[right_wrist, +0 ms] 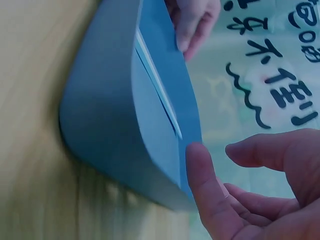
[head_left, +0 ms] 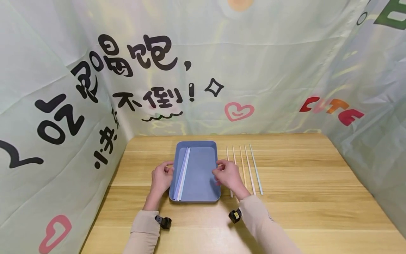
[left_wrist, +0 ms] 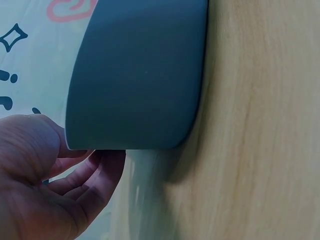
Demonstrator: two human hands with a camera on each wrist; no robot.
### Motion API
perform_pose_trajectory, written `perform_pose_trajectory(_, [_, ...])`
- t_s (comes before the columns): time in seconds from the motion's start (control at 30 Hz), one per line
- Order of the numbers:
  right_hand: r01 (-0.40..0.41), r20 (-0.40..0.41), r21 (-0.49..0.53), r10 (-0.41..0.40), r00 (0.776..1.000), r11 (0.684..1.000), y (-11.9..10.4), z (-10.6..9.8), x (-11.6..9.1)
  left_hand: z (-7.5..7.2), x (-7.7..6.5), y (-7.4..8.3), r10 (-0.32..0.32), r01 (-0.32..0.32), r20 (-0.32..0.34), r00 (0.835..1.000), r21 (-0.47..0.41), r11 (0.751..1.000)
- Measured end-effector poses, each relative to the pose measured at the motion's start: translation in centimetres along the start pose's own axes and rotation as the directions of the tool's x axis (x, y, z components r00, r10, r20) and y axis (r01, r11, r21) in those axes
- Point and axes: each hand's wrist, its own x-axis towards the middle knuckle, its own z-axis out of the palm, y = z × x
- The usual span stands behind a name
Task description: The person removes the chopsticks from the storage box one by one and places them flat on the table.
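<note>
A blue-grey rectangular tray (head_left: 201,173) lies on the table in front of me. Several long thin pastel sticks (head_left: 182,174), purple, white and pale blue, lie together along its left side. My left hand (head_left: 161,176) pinches the tray's left rim; in the left wrist view its fingers are bent at the tray wall (left_wrist: 140,90). At the right rim is my right hand (head_left: 229,173). The right wrist view shows its thumb and index finger apart with nothing between them, the index fingertip close to the rim; whether it touches, I cannot tell.
Right of the tray, several more thin sticks (head_left: 256,169) in pink, orange and pale blue lie side by side on the wooden table (head_left: 295,197), partly under my right forearm. Printed cloth walls (head_left: 279,77) stand behind and at both sides.
</note>
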Motion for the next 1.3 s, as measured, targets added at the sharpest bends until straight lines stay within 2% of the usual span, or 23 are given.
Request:
perform_pose_trajectory(0.53, [-0.008,0.115,-0.060,0.015,0.993,0.998,0.6,5.1,0.2,0.1,0.0,-0.1,0.003,-0.003,-0.003,1.000,-0.012,1.000])
perform_pose_trajectory(0.8, [-0.053,0.167,-0.014,0.054,0.984,0.999,0.7,7.2,-0.2,0.0,0.0,0.0,0.011,-0.011,-0.018,1.000,-0.007,1.000])
perform_pose_trajectory(1.3, [-0.100,0.187,0.100,0.080,0.979,0.990,0.2,9.9,-0.8,0.1,0.0,-0.4,0.048,-0.048,-0.036,0.998,-0.001,0.999])
